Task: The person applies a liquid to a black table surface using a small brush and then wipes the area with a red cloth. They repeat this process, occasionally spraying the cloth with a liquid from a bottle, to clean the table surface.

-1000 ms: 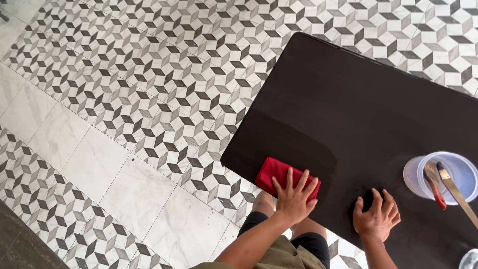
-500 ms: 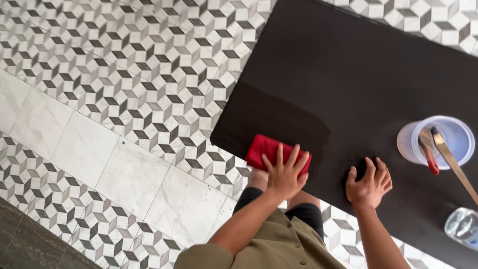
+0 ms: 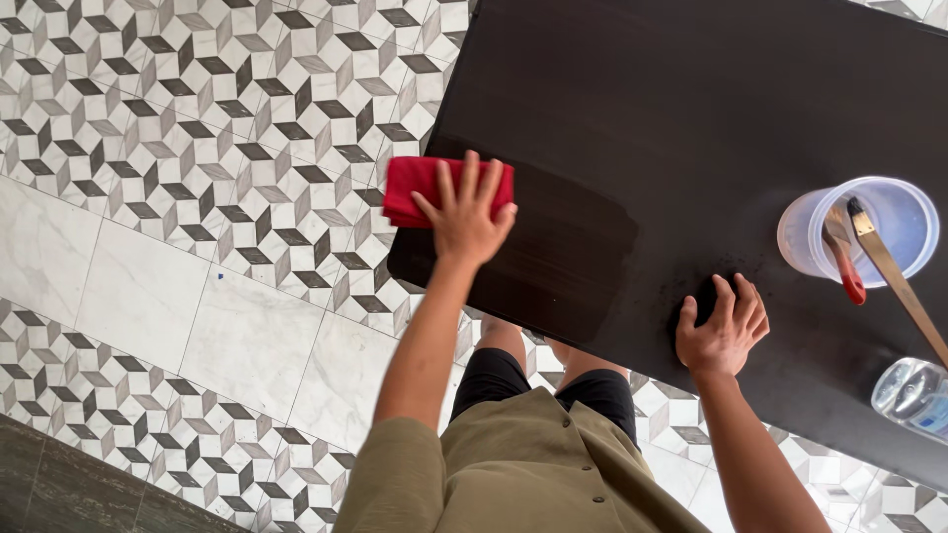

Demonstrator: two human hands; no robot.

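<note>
My left hand (image 3: 464, 212) lies flat with spread fingers on a folded red cloth (image 3: 415, 188) and presses it onto the dark brown table (image 3: 632, 109) at its left edge. A darker wiped patch (image 3: 553, 257) stretches from the cloth toward the near edge. My right hand (image 3: 724, 326) rests on the tabletop near the front edge with its fingers slightly curled. A small dark spot shows under its fingertips, and I cannot tell what it is.
A translucent plastic tub (image 3: 869, 232) holding a red-handled tool (image 3: 844, 262) and a brush with a wooden handle (image 3: 894, 276) stands on the table's right side. A clear bottle (image 3: 913, 395) lies at the right edge. Patterned and marble floor tiles (image 3: 197, 197) lie to the left.
My left hand has slid the red cloth away from me along the table's left edge, leaving a darker wiped strip. My right hand has stayed in place on the table.
</note>
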